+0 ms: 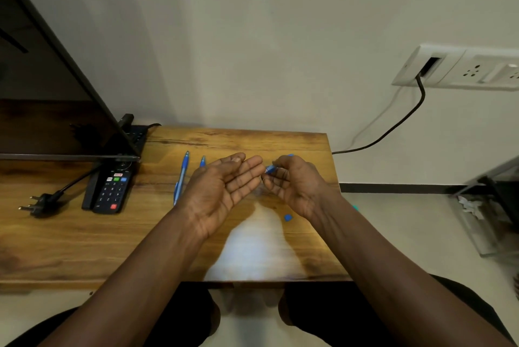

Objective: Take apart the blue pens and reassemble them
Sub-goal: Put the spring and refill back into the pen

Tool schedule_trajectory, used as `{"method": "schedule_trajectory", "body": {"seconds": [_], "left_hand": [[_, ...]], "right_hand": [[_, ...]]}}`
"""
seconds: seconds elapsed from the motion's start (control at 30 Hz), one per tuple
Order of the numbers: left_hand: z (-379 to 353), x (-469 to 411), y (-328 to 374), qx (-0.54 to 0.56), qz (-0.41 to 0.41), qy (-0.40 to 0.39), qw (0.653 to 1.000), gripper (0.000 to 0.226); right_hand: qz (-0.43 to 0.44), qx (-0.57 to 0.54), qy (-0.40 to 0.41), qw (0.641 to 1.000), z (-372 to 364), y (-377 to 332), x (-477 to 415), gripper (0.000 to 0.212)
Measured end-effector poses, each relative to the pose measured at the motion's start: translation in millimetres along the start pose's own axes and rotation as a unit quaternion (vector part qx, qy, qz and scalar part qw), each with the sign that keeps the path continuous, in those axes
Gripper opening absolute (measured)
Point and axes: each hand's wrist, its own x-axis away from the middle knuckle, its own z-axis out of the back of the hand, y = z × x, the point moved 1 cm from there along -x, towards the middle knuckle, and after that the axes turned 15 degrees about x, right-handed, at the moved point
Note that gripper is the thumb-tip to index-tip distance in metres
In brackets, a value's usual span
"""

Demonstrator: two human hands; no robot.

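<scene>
My right hand (295, 183) is curled around a blue pen piece (270, 169); its blue tip pokes out between my fingers toward my left hand, and another bit shows above my knuckles. My left hand (224, 186) is open, palm up, fingers nearly touching that tip and holding nothing. A whole blue pen (181, 178) lies on the wooden table (84, 240) left of my left hand. A second blue pen (202, 161) is mostly hidden behind my left hand. A small blue part (288, 217) lies on the table below my right wrist.
A black remote (111, 192) and an unplugged black plug (42, 203) lie at the left. A dark screen (50, 88) stands at the back left. The table ends just right of my right hand. A wall socket (460, 68) with a black cable is at the right.
</scene>
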Motion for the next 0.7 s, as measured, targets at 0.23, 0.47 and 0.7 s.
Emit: {"method": "schedule_trajectory", "body": {"seconds": [0.23,0.47,0.7], "left_hand": [[1,-5,-6,-0.079,-0.03,0.011,0.996,0.017],[11,-12,-25,-0.164,-0.034,0.066,0.984,0.016],[4,-13,-34,-0.056,0.021,0.035,0.998,0.017]], "right_hand": [[-0.014,0.031,-0.014,0.999,8,6,-2,0.007],[0.04,0.115,0.036,0.992,25,6,-1,0.027],[0.081,0.339,0.013,0.937,37,7,3,0.024]]}}
